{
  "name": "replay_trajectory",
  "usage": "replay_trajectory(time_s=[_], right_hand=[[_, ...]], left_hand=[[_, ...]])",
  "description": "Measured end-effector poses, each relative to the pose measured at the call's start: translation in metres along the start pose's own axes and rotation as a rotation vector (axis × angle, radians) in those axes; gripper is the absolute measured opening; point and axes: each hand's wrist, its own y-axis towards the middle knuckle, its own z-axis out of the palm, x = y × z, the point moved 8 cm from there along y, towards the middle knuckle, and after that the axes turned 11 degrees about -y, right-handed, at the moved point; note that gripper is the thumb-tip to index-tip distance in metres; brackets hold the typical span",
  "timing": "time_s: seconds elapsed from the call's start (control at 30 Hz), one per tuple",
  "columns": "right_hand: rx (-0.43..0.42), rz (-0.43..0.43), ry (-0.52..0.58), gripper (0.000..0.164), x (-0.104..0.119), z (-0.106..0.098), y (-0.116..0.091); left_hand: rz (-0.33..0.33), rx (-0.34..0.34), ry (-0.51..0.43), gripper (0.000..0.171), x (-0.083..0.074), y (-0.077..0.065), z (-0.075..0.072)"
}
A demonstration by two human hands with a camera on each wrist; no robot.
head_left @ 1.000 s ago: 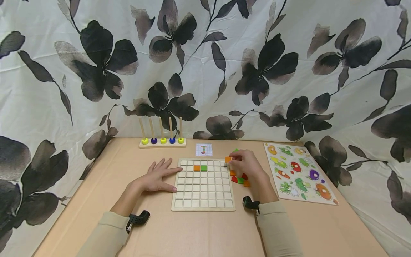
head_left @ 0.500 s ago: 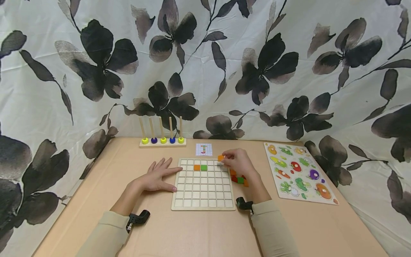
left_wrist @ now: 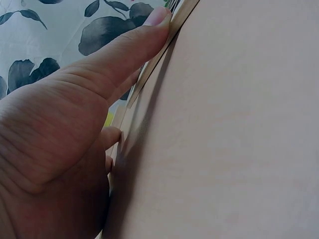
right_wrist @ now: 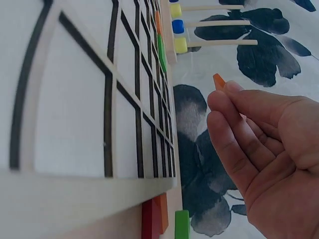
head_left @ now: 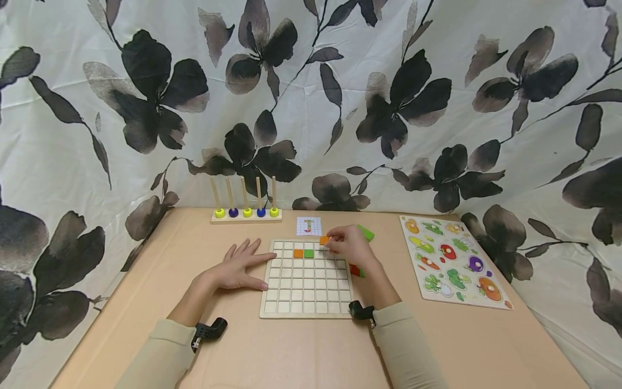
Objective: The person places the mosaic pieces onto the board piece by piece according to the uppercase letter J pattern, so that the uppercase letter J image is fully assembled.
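Between thumb and fingers, my right hand [head_left: 351, 246] pinches an orange square tile [right_wrist: 218, 81], holding it above the upper right part of a white grid board [head_left: 306, 294]. On the board's second row, an orange tile [head_left: 298, 254] and a green tile [head_left: 308, 254] lie side by side. With fingers spread, my left hand [head_left: 238, 270] rests at the board's left edge, its thumb and index fingertip touching the frame, as the left wrist view also shows. Loose red tiles [head_left: 355, 269] and green tiles [head_left: 366, 233] lie right of the board, partly hidden by my right hand.
Behind the board lies a small card [head_left: 308, 226] with a printed coloured pattern. A wooden peg stand [head_left: 246, 220] with yellow and blue rings is at the back left. At right lies a vegetable picture board [head_left: 454, 265]. A floral cloth [head_left: 340, 108] hangs behind the table.
My right hand has moved left with the orange tile, from beside the loose tiles to over the board's upper rows. My left hand has stayed in place.
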Motion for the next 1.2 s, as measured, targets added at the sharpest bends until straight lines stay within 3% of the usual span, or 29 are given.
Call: replay_trajectory(time_s=[0.33, 0.7, 1.2], right_hand=[[0.044, 0.021, 0.017, 0.026, -0.001, 0.012, 0.001], [0.05, -0.019, -0.043, 0.019, -0.008, 0.024, 0.001], [0.05, -0.035, -0.101, 0.024, -0.013, 0.026, 0.0]], left_hand=[[0.004, -0.001, -0.001, 0.084, 0.001, -0.001, 0.001], [0.001, -0.001, -0.001, 0.084, 0.0, 0.0, 0.001], [-0.004, 0.0, -0.005, 0.084, -0.001, -0.001, 0.0]])
